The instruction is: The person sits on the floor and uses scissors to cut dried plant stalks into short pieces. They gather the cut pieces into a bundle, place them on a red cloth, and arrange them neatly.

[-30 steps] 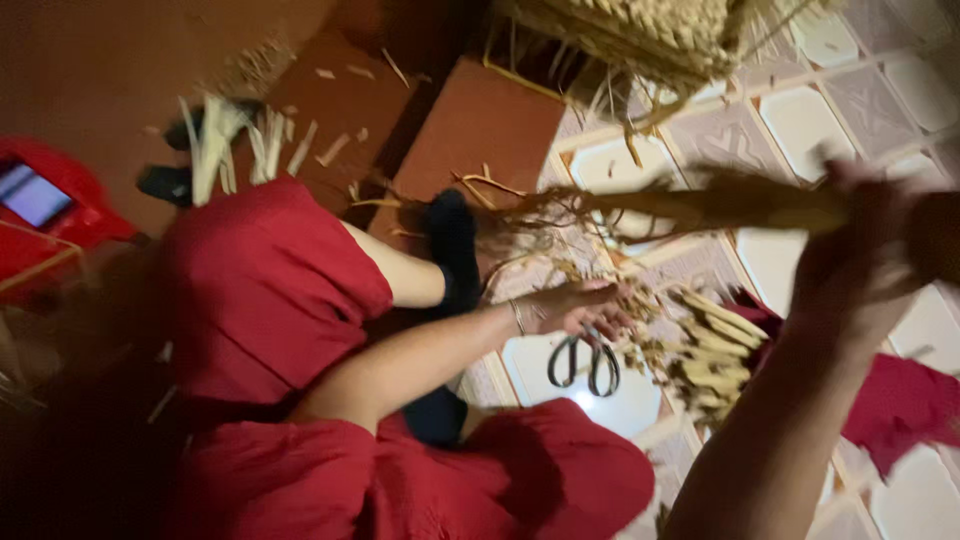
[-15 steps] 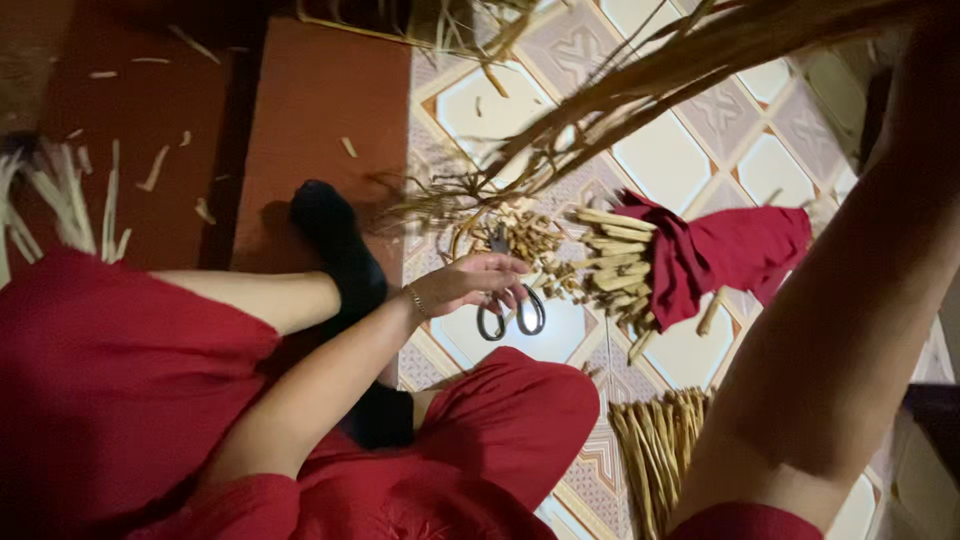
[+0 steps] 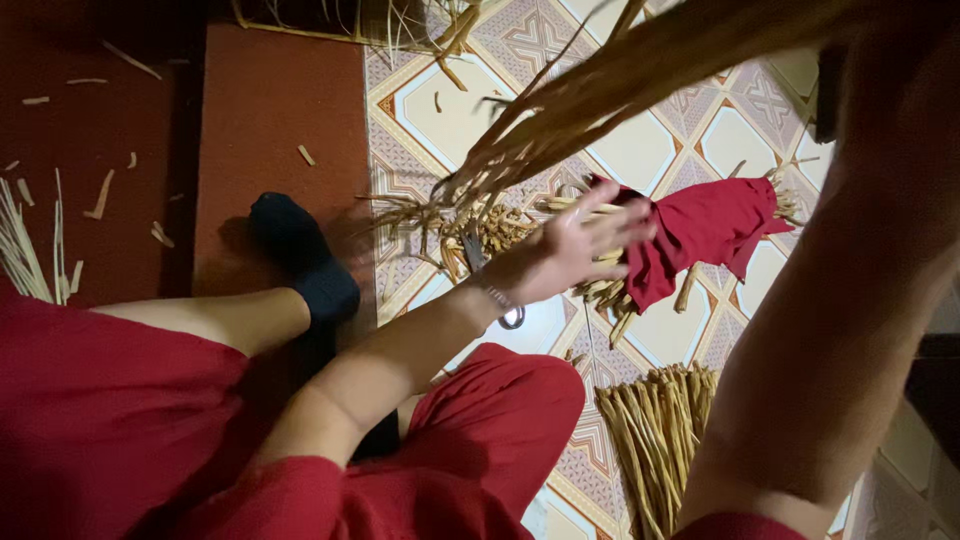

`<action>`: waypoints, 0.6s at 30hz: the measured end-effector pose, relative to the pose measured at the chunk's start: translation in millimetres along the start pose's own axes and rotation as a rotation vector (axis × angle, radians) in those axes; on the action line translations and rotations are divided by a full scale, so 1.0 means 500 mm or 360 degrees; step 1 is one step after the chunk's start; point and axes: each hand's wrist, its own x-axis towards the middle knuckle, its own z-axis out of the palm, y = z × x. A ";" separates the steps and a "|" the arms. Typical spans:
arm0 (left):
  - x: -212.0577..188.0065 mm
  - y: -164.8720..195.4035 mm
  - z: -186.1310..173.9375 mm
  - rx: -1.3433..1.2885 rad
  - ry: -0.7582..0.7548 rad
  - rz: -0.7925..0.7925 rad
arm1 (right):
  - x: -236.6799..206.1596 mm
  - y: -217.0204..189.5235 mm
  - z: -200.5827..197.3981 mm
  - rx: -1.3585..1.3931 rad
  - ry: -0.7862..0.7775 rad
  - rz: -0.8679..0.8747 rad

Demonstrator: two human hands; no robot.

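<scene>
My left hand [image 3: 575, 245] hovers with fingers spread over a pile of short cut straw stalks [image 3: 490, 232], right beside a red cloth [image 3: 700, 235] draped on them. It holds nothing; a bracelet is on its wrist. One handle loop of a pair of scissors [image 3: 512, 318] shows under the wrist. My right arm rises along the right side, and my right hand [image 3: 890, 40], blurred at the top edge, grips the thick end of a long straw bundle [image 3: 600, 95] that slants down above the pile.
A second bundle of stalks [image 3: 655, 440] lies on the patterned tile floor [image 3: 450, 100] by my knee. To the left are a red-brown mat [image 3: 270, 110] with straw scraps, my black-socked foot [image 3: 300, 250] and loose straw strips [image 3: 20, 250].
My left hand has left the scissors and moved right to the stalk pile, its fingers spreading. The long bundle in my right hand now reaches lower over the pile.
</scene>
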 end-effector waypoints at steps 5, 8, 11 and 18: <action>0.090 0.089 -0.040 -0.0460 0.0310 0.0490 | -0.120 0.002 0.028 0.0200 0.0163 -0.0026; 0.092 0.133 -0.097 -0.0482 0.0542 0.0753 | -0.234 0.007 0.037 0.0452 0.0364 -0.0028; 0.072 0.171 -0.169 -0.0256 0.1043 0.0644 | -0.350 0.030 0.042 0.0638 0.0552 -0.0008; 0.027 0.221 -0.307 -0.0216 0.1508 0.0838 | -0.602 0.128 0.066 0.0837 0.0806 0.0105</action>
